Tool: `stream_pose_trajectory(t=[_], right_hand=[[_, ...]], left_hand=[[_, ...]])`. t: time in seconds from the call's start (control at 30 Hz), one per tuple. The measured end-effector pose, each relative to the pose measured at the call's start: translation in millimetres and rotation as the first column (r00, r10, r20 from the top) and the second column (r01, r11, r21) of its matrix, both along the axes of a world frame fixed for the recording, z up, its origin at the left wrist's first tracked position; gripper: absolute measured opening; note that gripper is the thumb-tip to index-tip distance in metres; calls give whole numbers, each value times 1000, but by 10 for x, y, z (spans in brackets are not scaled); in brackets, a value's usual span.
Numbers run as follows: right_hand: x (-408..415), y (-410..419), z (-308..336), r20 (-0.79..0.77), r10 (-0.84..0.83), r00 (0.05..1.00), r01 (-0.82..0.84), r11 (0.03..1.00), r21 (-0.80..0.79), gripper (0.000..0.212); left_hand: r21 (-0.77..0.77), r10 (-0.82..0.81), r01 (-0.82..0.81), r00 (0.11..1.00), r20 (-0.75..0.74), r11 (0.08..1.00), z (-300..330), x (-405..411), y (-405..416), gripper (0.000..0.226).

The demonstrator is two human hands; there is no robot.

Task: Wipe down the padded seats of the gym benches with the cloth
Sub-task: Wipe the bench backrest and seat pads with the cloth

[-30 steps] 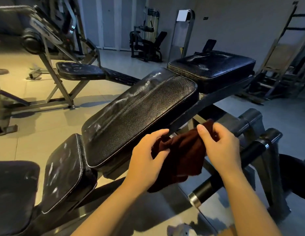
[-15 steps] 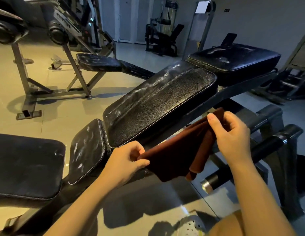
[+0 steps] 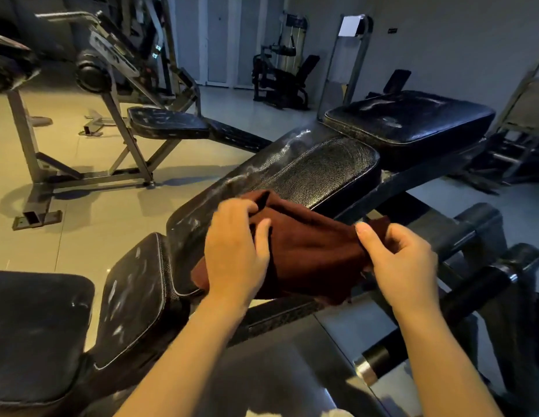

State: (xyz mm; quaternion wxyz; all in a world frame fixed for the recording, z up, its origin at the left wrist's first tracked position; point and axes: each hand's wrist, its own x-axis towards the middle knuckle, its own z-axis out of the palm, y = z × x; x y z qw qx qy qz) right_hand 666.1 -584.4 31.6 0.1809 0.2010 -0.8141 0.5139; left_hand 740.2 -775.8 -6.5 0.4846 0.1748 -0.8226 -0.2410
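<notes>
I judge the dark red cloth (image 3: 304,254) light, limp and easily bunched, so my left hand (image 3: 236,251) grips its near side and my right hand (image 3: 397,260) pinches its far edge, stretched over the long bench pad (image 3: 322,173).

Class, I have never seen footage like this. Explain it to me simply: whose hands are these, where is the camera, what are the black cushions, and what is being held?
There is no machine here, only a person's two bare hands. The single picture comes from a camera worn on the person's head, looking forward and down. The left hand and the right hand each grip an end of a dark red-brown cloth, spread between them over the lower end of a long sloping black pad on a gym bench. A smaller pad sits below it, and a thick square pad above. Pale smears show on the pads. More gym equipment stands on the tiled floor behind.
</notes>
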Motion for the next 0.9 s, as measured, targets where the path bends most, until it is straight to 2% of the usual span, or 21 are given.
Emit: stream_pose_trajectory(t=[0.13,0.2,0.33,0.47,0.63,0.77,0.9], right_hand=[[-89,0,-29,29,-17,999,16,999,31,47],[-118,23,-37,67,-18,998,18,1000,9,46],[-223,124,15,140,-21,990,41,989,-141,42],[-436,208,126,250,-5,968,93,936,-340,37],[-576,235,184,303,23,953,128,874,-469,23],[-580,287,185,327,2,945,171,850,-498,21],[-524,382,133,361,16,933,184,839,-512,17]], left_hand=[[-188,23,34,957,290,982,-341,85,134,64],[-179,25,42,934,356,983,-227,-5,130,73],[-141,-97,181,881,463,973,304,-507,173,77],[-126,-265,369,830,491,921,765,-1121,241,65],[-169,-362,494,793,491,853,1039,-1510,261,69],[-307,-411,543,819,401,782,957,-1361,259,72],[-568,-438,579,815,379,586,687,-1149,229,60]])
